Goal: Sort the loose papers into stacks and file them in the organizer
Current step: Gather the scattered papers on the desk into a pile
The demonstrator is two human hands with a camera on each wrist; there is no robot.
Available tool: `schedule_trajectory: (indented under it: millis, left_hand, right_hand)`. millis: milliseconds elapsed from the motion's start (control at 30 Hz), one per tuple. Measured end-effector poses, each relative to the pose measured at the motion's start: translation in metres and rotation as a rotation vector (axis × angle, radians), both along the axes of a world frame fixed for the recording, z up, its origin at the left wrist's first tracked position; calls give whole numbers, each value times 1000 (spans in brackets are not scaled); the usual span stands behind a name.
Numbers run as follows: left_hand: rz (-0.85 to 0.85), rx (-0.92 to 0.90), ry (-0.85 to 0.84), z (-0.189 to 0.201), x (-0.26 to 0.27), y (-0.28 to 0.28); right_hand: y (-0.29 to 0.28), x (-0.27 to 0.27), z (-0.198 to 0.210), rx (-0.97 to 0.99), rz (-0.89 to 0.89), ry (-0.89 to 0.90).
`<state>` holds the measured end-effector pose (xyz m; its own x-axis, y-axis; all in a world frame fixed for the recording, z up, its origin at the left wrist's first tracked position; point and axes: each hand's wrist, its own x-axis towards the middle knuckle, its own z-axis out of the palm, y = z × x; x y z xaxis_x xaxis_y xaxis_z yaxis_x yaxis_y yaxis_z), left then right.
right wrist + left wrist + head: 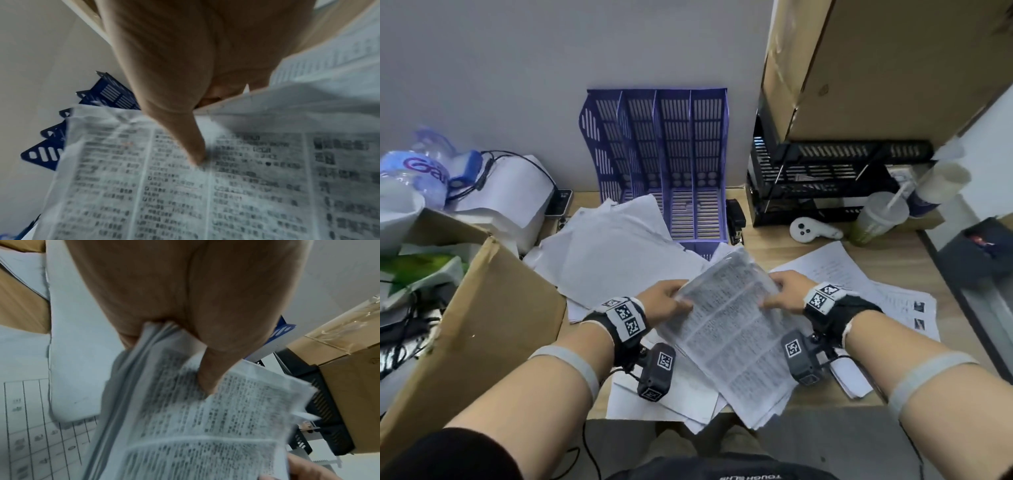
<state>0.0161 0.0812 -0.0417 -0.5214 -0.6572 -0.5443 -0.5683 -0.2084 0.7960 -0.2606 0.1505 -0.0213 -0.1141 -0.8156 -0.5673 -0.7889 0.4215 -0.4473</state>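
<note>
The stack of printed papers is held above the desk, just in front of the purple organizer. The left hand pinches its left edge, thumb on top; the right hand pinches the right edge likewise. The organizer's visible slots look empty, and loose sheets lie scattered around, so filing seems barely begun.
</note>
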Motion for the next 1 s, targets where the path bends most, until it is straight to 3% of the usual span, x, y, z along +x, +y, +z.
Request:
schedule_trajectory:
  millis: [200,300,400,467,567,667,733,833,1000]
  left_hand:
    - [298,-145,-74,-10,10,-17]
    - [234,-317,-261,-17,17,-26]
    - [126,-455,-321,-13,12,-32]
    - [1,-562,-384,-12,6,-38]
    - [-216,-686,-549,-7,-3,-52]
    - [-355,-744,-693,-3,-8,-63]
    - [-396,-783,-738,0,-7,-66]
    - [-400,-807,-766,2,0,-67]
    - [-394,-742,-763,-3,25,-65]
  right_hand:
    - [9,-24,-2,-24,-197,153]
    - [18,-50,-2,-8,-412,261]
    - [24,-61,-6,-46,-631,381]
    - [26,-51,-8,-135,-686,399]
    - [20,-18,-16,-168,-623,98]
    - [11,29,-31,23,-582,-391]
    - [3,59,-42,118,-591,-618]
    - [-13,90,-63,164,-649,-715]
    - [-36,128,-86,59,-666,-663]
